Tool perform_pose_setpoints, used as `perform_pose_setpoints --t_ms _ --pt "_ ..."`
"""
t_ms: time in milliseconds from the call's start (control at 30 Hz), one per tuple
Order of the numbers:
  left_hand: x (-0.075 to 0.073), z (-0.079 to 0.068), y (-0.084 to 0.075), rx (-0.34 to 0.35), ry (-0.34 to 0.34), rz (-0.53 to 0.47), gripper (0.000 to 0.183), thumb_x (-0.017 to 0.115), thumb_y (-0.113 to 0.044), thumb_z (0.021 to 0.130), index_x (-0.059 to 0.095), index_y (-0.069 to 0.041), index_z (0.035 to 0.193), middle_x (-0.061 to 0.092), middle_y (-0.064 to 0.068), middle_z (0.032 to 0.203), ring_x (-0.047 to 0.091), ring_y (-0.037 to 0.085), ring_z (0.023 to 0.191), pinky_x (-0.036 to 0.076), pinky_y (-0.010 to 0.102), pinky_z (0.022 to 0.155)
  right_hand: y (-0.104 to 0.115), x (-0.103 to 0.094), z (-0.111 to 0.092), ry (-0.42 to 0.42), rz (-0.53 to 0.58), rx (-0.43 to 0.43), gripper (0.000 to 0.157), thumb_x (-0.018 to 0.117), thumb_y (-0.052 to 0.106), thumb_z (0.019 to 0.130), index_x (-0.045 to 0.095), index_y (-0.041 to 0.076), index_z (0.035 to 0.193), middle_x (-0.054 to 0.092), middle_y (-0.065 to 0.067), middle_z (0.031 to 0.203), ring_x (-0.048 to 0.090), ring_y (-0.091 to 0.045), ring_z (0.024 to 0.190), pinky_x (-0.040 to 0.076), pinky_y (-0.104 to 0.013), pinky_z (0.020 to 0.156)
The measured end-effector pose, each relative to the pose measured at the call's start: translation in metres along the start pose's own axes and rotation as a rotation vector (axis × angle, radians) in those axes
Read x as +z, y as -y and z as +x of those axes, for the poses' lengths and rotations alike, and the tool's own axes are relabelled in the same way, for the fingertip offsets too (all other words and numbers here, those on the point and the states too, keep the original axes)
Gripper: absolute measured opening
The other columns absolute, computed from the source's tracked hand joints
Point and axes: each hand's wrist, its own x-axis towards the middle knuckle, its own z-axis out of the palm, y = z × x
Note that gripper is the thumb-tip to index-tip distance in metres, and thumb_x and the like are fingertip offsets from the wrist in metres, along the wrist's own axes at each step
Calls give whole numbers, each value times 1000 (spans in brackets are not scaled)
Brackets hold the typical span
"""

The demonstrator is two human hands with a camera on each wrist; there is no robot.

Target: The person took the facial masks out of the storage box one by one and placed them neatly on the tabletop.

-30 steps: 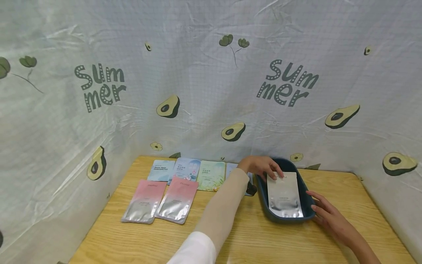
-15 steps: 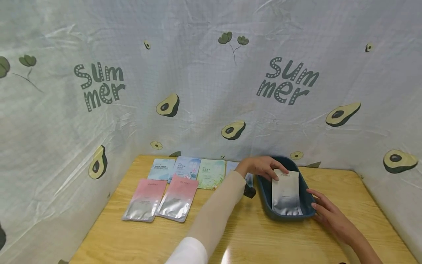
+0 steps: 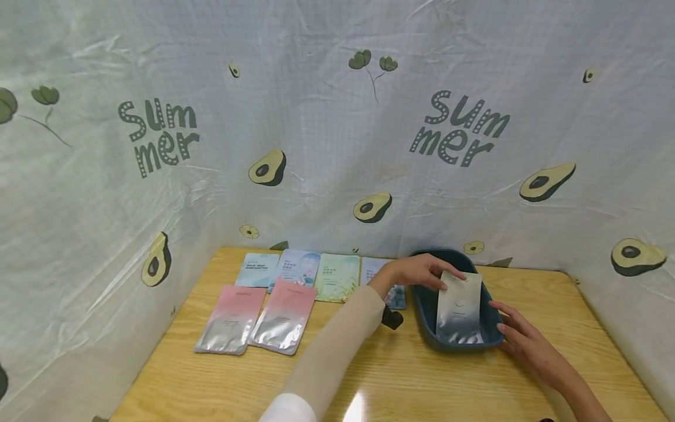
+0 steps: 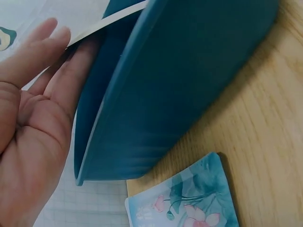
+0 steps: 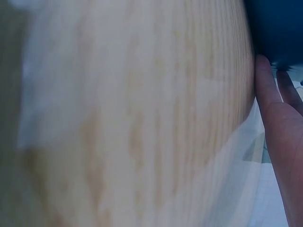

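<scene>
My left hand (image 3: 419,271) reaches over the left rim of a dark blue plastic basin (image 3: 424,328). Between thumb and fingers it pinches the upper edge of a silver-white sheet mask packet (image 3: 460,310). The packet slants inside the basin, its lower end towards the near wall. In the left wrist view, the pinched packet (image 4: 111,20) appears edge-on as a thin pale strip. With fairly straight fingers, my right hand (image 3: 532,349) touches the basin's right side from outside. The right wrist view shows those fingers (image 5: 268,87) against the blue wall. Whatever lies under the packet is hidden.
Left on the wooden table (image 3: 422,387) lie two pink-and-silver packets (image 3: 230,319). Behind them is a row of light blue, green and floral packets (image 3: 337,278); the rightmost floral packet (image 3: 395,298) lies beside the basin. A printed curtain (image 3: 316,117) surrounds the table.
The silver-white packet has shifted a little to the right inside the basin and turned slightly, with my left hand still pinching its top. My right hand stays at the basin's side.
</scene>
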Motion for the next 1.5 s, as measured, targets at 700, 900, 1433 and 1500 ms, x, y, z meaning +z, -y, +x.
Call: perform_pose_setpoints --t_ms 700,900,1433,1500 --pt "13 -3 -5 -52 -301 92 34 62 -5 101 68 -11 134 73 4 115 71 11 79 60 30 71 3 0 1 4 -7 12 58 37 28 113 12 17 164 -5 -28 161 39 22 116 47 -18 90" --pt "21 -3 -6 -73 -314 134 45 70 -4 95 66 -15 138 70 5 129 73 10 75 60 27 70 2 0 1 10 -5 18 58 36 29 113 10 18 164 -5 -27 161 39 22 116 47 -20 91" --pt "30 -10 -5 -99 -208 219 81 75 -5 91 38 -32 158 64 2 132 69 11 76 55 23 69 3 1 -2 7 -49 50 58 35 29 113 9 19 164 -9 -26 165 34 21 121 50 -26 96" --pt "31 -10 -4 -94 -205 240 84 75 -5 91 35 -34 159 58 0 142 69 9 77 55 22 70 3 2 -2 -4 -47 53 59 37 29 113 9 18 164 -8 -27 165 36 17 125 49 -23 94"
